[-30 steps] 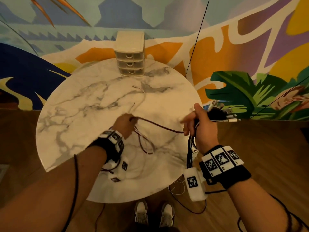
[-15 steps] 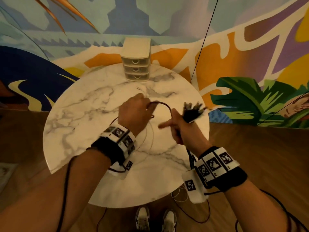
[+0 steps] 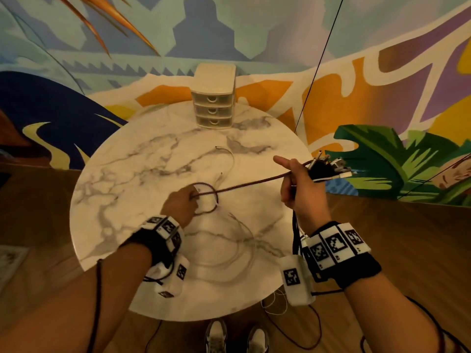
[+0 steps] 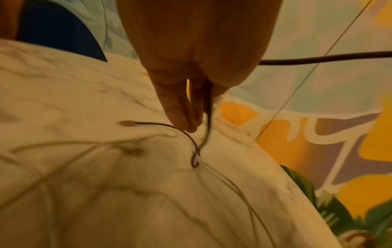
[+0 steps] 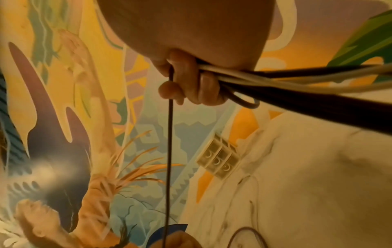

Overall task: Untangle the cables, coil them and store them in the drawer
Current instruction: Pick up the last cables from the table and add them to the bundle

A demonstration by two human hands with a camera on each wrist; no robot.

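Observation:
A dark red cable (image 3: pixel 254 183) runs taut between my two hands above the round marble table (image 3: pixel 114 200). My left hand (image 3: pixel 191 198) pinches it over the table's middle, where a small loop (image 3: pixel 210 200) hangs by the fingers (image 4: pixel 180 109). My right hand (image 3: pixel 290 184), near the table's right edge, grips the same cable (image 5: pixel 169 151) together with a bundle of black and white cables (image 5: pixel 297 80); their plug ends (image 3: pixel 328 166) stick out past the thumb. Thin white cables (image 3: pixel 230 159) lie loose on the marble.
A small white three-drawer unit (image 3: pixel 214 98) stands at the table's far edge, all drawers closed. More white cable (image 3: pixel 244 240) sprawls near the front edge, and cables hang down to the wooden floor (image 3: pixel 407 238). A painted mural wall stands behind the table.
The hands, close together half a second ago, have drawn apart. The right hand swung out to the right, stretching the dark cable; the left dropped back toward the table's middle with a loop.

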